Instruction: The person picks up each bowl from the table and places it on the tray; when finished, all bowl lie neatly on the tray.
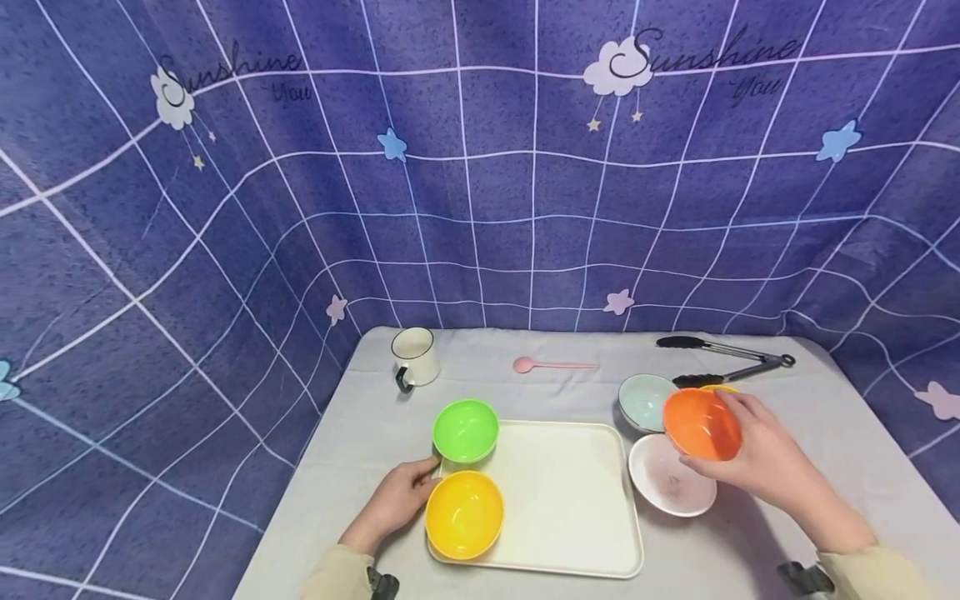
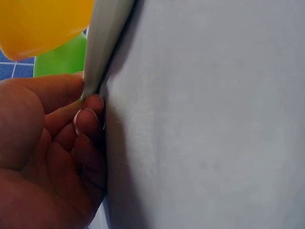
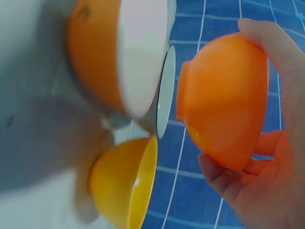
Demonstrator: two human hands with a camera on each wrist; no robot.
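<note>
My right hand [image 1: 772, 458] holds an orange bowl [image 1: 701, 424] by its sides, raised above a white bowl [image 1: 672, 483]; in the right wrist view, thumb and fingers span the orange bowl [image 3: 226, 100]. My left hand [image 1: 399, 500] pinches the left edge of the cream tray [image 1: 562, 500]; the left wrist view shows thumb and fingers at the tray's rim [image 2: 106, 38]. On the tray's left side stand a green bowl [image 1: 466, 431] and, nearer me, a yellow bowl [image 1: 464, 515].
A pale blue bowl [image 1: 645, 402] stands behind the white one. Another yellow bowl [image 3: 126, 183] is mostly hidden behind the orange one in the head view. Black tongs [image 1: 731, 358], a pink spoon [image 1: 555, 365] and a white mug [image 1: 417, 357] lie or stand along the back.
</note>
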